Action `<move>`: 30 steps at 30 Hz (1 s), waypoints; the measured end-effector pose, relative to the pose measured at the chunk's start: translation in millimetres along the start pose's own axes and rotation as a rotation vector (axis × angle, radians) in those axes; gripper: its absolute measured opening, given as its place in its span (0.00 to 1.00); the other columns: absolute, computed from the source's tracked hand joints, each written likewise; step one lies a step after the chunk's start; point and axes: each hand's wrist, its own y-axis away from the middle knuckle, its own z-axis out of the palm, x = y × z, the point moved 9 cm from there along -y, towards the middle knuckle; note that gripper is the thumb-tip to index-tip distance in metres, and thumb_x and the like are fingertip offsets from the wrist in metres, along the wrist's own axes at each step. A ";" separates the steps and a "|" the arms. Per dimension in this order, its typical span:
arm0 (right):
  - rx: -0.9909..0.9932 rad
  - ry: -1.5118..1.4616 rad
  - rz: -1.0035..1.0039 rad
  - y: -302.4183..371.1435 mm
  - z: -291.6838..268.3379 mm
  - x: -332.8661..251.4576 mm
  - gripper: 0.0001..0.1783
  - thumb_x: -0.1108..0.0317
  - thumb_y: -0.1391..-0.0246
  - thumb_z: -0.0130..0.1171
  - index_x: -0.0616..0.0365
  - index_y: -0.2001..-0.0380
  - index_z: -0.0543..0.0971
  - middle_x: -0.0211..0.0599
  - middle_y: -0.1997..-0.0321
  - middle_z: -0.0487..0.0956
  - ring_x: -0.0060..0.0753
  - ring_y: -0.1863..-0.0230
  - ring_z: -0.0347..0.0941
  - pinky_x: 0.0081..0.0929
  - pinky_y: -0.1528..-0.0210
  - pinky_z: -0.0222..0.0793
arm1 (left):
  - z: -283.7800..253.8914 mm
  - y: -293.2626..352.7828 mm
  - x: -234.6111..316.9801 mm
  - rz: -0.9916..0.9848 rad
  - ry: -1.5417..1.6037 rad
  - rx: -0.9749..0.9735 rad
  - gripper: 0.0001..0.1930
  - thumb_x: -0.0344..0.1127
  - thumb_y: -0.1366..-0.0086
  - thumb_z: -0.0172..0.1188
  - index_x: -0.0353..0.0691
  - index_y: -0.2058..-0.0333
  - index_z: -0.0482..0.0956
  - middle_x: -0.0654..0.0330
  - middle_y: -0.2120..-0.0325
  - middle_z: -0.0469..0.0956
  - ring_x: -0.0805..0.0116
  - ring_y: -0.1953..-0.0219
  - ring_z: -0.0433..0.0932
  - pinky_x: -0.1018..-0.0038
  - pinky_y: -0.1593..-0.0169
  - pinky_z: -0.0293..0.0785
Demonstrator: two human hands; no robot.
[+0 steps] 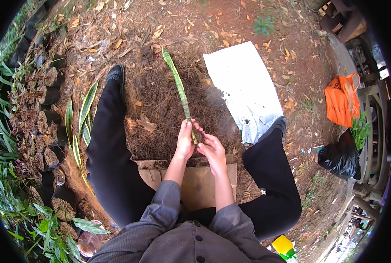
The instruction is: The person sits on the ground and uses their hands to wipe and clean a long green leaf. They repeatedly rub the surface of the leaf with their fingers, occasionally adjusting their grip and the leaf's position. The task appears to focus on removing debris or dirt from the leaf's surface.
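Observation:
A single long snake plant leaf (178, 83), mottled green with a pale edge, points away from me. My left hand (185, 142) is closed round its lower end. At the leaf's base is a small dark clump of soil or roots (199, 135). The fingertips of my right hand (214, 154) pinch at this base, close beside the left hand. Beneath the leaf spreads a mat of brown fibrous roots and soil (153, 105).
A white sack (243, 79) lies at the right, my right foot at its lower edge. Yellow-edged snake plants (86, 105) lie beyond my left leg. Potted plants (50, 94) line the left. An orange bag (342, 100) and a black bag (341, 155) stand far right.

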 end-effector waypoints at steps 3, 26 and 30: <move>0.089 0.037 -0.010 -2.4 -4.5 -1.4 0.25 0.74 0.49 0.58 0.61 0.47 0.66 0.40 0.55 0.71 0.27 0.58 0.72 0.26 0.55 0.73 | -5.6 -1.0 -9.2 -0.067 -0.063 0.069 0.11 0.37 0.31 0.38 0.39 0.55 0.64 0.56 0.61 0.70 0.64 0.55 0.71 0.65 0.50 0.69; 0.132 -0.053 0.126 -15.4 -13.2 18.5 0.18 0.71 0.44 0.51 0.65 0.51 0.67 0.40 0.58 0.73 0.26 0.61 0.73 0.28 0.58 0.75 | 9.1 6.4 -16.7 -0.268 0.125 -0.106 0.28 0.43 0.39 0.39 0.37 0.42 0.57 0.51 0.48 0.66 0.59 0.44 0.63 0.62 0.42 0.59; 0.176 0.158 0.012 -18.2 -20.4 11.7 0.16 0.70 0.44 0.52 0.62 0.52 0.70 0.38 0.60 0.74 0.26 0.64 0.74 0.26 0.63 0.75 | 7.4 12.1 -26.4 -0.311 0.233 -0.114 0.30 0.38 0.45 0.42 0.37 0.41 0.55 0.48 0.45 0.62 0.54 0.42 0.61 0.57 0.39 0.55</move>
